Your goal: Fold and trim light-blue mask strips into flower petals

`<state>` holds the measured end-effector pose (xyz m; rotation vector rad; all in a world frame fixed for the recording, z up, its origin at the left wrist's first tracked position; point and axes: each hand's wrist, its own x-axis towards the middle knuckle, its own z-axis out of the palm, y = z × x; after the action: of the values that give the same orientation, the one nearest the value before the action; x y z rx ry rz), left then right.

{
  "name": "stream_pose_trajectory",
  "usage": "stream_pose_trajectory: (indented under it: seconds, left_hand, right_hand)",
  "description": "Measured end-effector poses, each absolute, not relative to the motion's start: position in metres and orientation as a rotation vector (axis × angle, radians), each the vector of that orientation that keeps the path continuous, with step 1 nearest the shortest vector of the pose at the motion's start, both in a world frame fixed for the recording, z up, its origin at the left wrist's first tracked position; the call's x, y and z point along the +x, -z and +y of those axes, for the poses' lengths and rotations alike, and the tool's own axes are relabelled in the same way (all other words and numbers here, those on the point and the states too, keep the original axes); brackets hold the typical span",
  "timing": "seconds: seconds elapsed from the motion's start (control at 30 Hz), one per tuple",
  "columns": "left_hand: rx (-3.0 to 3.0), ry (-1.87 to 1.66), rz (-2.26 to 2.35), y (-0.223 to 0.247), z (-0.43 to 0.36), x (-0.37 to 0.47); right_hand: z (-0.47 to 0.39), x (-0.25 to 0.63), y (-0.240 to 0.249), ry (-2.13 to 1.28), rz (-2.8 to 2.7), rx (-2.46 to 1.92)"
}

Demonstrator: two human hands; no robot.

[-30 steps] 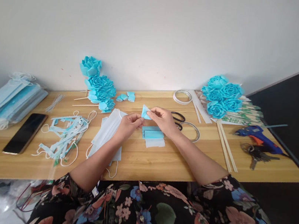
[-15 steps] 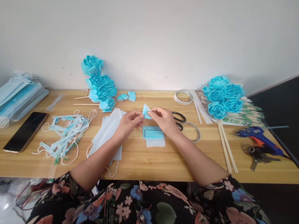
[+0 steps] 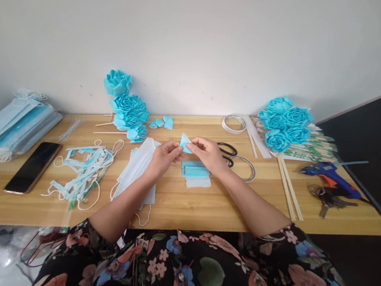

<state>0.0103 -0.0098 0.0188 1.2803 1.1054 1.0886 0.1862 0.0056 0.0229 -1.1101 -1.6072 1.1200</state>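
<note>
A small folded piece of light blue mask fabric (image 3: pixel 185 142) comes to a point at its top. My left hand (image 3: pixel 167 155) pinches its left side, and my right hand (image 3: pixel 206 152) grips its right side between thumb and fingers. Below them on the table lie cut blue and white mask pieces (image 3: pixel 196 172). Black-handled scissors (image 3: pixel 228 149) lie partly hidden behind my right hand. Under my left forearm are white and pale blue face masks (image 3: pixel 139 166). Several small folded blue petals (image 3: pixel 162 122) rest farther back.
Blue fabric flowers (image 3: pixel 129 110) stand at back left, more flowers (image 3: pixel 282 123) at back right. A stack of masks (image 3: pixel 14 126), a phone (image 3: pixel 32 167) and cut ear-loop strips (image 3: pixel 84 170) lie left. Tape rolls (image 3: pixel 234 123), wooden sticks (image 3: pixel 289 186), a glue gun (image 3: pixel 330 177) and keys (image 3: pixel 328 199) lie right.
Both hands stay almost in place with the folded piece between them. The piece has shifted very slightly left, its point tilting a little.
</note>
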Motion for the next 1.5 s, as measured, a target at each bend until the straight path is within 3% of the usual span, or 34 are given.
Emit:
stream_pose_trajectory:
  seconds: [1.5]
  left_hand:
    - [1.249, -1.074, 1.144, -0.02, -0.01, 0.011]
  right_hand:
    - [0.006, 0.187, -0.027, -1.026, -1.713, -1.136]
